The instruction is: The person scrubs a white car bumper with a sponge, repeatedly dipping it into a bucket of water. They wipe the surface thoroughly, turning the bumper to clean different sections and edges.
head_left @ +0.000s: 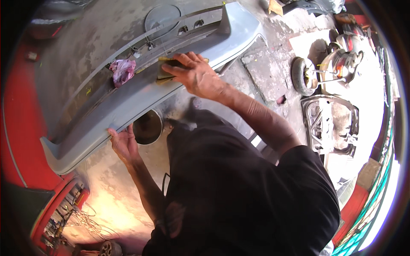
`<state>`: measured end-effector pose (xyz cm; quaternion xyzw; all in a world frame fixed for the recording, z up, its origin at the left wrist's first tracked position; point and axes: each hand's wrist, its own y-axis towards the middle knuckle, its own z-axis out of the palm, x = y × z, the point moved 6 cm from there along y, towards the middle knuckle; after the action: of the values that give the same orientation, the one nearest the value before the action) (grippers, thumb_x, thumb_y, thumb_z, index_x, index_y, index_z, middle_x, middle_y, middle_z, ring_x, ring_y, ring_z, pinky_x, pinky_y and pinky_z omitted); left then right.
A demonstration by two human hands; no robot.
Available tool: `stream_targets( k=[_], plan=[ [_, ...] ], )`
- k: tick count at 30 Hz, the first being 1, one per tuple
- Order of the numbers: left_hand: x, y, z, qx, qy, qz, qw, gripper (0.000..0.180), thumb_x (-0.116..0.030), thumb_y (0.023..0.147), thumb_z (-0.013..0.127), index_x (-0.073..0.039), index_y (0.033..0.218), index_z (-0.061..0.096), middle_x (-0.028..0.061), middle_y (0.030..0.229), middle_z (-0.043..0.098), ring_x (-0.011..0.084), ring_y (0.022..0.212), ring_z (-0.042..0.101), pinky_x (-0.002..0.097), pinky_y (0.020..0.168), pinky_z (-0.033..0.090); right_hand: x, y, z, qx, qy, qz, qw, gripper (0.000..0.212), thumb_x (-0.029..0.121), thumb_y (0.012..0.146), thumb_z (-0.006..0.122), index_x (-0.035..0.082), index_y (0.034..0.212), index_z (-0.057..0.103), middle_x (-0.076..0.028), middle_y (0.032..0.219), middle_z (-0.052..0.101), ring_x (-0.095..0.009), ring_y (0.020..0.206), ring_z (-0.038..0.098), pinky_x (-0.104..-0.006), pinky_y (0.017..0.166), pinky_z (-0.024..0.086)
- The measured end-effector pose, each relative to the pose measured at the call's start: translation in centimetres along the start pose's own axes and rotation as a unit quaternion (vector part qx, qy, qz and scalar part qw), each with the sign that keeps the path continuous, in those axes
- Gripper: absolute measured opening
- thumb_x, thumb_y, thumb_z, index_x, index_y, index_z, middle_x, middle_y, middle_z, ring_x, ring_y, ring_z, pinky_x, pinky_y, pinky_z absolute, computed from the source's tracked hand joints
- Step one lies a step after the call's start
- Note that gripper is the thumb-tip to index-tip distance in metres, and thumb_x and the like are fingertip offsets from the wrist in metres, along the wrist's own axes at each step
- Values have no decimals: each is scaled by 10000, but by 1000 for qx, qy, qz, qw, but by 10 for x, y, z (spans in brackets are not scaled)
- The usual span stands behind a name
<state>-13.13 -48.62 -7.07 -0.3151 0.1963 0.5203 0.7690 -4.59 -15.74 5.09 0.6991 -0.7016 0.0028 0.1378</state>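
Note:
A long grey car bumper (149, 87) lies diagonally in front of me, from lower left to upper right. My right hand (197, 76) presses a yellow-brown piece of sandpaper (164, 71) onto its surface near the middle, with the fingers bent over it. My left hand (124, 145) grips the bumper's near edge, thumb on the outer face; its other fingers are partly hidden. A crumpled pink-purple plastic bag or cloth (122, 71) rests on the bumper's far side, left of my right hand.
Below the bumper stands a round bucket (148, 128). A red car body (25, 141) borders the left, and loose wires (92, 222) lie at lower left. To the right are a scooter (341, 68) with its wheel (304, 76) and a bare metal door frame (329, 123).

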Motion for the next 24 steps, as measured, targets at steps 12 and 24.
stream_targets(
  k=[12, 24],
  plan=[
    [-1, 1, 8, -15, -42, -37, 998, 645, -268, 1011, 685, -37, 1547, 409, 175, 1598, 446, 372, 1473, 436, 616, 1222, 391, 49, -15, 4, -131, 47, -38, 989, 556, 24, 845, 660, 155, 1385, 655, -212, 1333, 600, -352, 1191, 589, -533, 1060, 486],
    [-12, -3, 26, -61, 6, -30, 998, 603, -330, 1034, 649, -7, 1508, 464, 177, 1551, 512, 371, 1434, 494, 613, 1188, 440, 14, -64, 17, -95, -42, -78, 992, 668, 28, 834, 687, 262, 1455, 608, -171, 1421, 520, -349, 1270, 530, -525, 1052, 473]
  ],
)
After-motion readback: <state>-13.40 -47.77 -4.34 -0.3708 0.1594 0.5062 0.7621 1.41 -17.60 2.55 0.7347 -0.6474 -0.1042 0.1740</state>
